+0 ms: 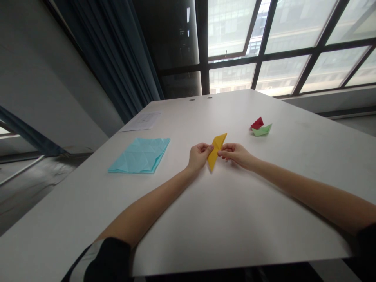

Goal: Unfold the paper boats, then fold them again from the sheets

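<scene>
A folded piece of yellow origami paper (216, 145) is held between my two hands above the white table (188, 219). It is a slanted, pointed shape with a crease across its middle. My left hand (200, 154) pinches its left edge between thumb and fingers. On the other side, the thumb and fingers of my right hand (235, 153) close on its right edge near the middle. Farther back on the right, a red folded paper boat (257, 123) and a light green folded paper boat (262, 130) lie touching or nearly so.
To the left of my hands lies a creased, folded light blue sheet (139, 155). Behind it are white printed papers (142, 121) near the table's left edge. Two round dark table inserts (192, 100) sit at the far edge, before curtain and windows.
</scene>
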